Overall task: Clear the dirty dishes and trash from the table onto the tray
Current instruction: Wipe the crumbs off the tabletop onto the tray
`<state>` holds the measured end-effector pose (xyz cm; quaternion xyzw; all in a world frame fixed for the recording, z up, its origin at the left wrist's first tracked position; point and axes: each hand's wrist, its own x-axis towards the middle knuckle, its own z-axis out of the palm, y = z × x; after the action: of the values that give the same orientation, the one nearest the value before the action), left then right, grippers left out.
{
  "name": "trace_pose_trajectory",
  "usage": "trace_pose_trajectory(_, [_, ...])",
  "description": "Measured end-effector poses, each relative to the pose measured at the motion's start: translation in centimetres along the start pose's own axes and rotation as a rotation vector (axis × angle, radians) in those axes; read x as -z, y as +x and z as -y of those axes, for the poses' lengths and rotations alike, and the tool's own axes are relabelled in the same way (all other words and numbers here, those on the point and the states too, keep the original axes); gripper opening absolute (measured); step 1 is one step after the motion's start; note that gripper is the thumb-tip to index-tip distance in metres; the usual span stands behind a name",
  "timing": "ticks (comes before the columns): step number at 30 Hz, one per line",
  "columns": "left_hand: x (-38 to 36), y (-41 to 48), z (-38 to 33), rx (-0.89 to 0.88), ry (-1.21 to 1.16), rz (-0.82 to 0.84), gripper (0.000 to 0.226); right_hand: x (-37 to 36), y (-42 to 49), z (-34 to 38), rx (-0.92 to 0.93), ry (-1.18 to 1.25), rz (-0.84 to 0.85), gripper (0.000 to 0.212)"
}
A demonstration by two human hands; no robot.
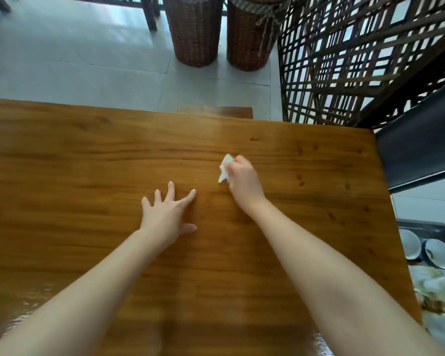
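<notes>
The bench (88,155) lies nearest. The left grip (165,214) is spread open over it, empty. The right grip (242,178) pinches a white napkin (224,170), well left of the tray (421,223) — bowls (439,253) already loaded — seemingly the last piece.

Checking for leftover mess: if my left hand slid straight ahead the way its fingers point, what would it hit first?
Nothing, it seems: the left hand has only bare table ahead to the far edge; the napkin lies off to its right.
</notes>
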<state>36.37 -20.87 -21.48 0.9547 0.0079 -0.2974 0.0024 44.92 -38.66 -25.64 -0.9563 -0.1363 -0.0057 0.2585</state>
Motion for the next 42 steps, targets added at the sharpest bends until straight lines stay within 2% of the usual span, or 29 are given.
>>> trace_pose_trajectory(6, [0.1, 0.4, 0.1, 0.007, -0.022, 0.013, 0.092, 4.6, 5.0, -7.8, -0.410, 0.068, -0.242, 0.013])
trace_pose_trajectory(10, [0.1, 0.5, -0.1, 0.018, -0.016, 0.007, 0.093, 3.3, 6.0, -6.3, -0.507, 0.056, -0.330, 0.012])
trace_pose_trajectory(15, [0.0, 0.7, -0.1, 0.030, 0.000, 0.005, 0.094, 0.1, 5.5, -2.2, -0.229, -0.020, -0.131, 0.033])
trace_pose_trajectory(19, [0.3, 0.6, -0.1, 0.031, -0.007, 0.004, 0.093, 1.1, 5.3, -2.7, -0.074, -0.049, -0.026, 0.029])
trace_pose_trajectory(21, [0.4, 0.5, -0.1, 0.028, -0.013, 0.009, 0.093, 2.5, 5.1, -4.4, -0.080, -0.064, -0.031, 0.022])
trace_pose_trajectory(23, [0.2, 0.4, -0.1, 0.020, -0.013, -0.001, 0.092, 4.2, 4.3, -7.0, -0.172, -0.042, -0.125, 0.014])
trace_pose_trajectory(27, [-0.1, 0.2, 0.1, 0.015, -0.015, -0.003, 0.092, 7.0, 2.5, -11.1, -0.332, -0.081, -0.207, 0.016])
trace_pose_trajectory(30, [0.1, 0.4, -0.2, 0.018, -0.004, -0.003, 0.094, 6.6, 2.9, -10.2, -0.407, -0.091, -0.219, 0.015])
trace_pose_trajectory(32, [0.2, 0.3, -0.2, 0.022, -0.004, -0.004, 0.094, 5.2, 3.6, -7.4, -0.357, -0.073, -0.177, 0.012])
trace_pose_trajectory(37, [0.6, 0.3, -0.5, 0.041, -0.005, 0.023, 0.092, -0.2, 5.4, 0.8, -0.075, -0.016, -0.035, 0.034])
trace_pose_trajectory(40, [0.8, 0.4, -0.7, 0.043, -0.003, 0.030, 0.093, -0.8, 6.2, 1.4, 0.059, -0.059, 0.015, 0.031])
trace_pose_trajectory(42, [0.6, 0.4, -0.6, 0.036, 0.003, 0.024, 0.093, 0.1, 6.5, -0.4, 0.025, -0.063, 0.007, 0.026])
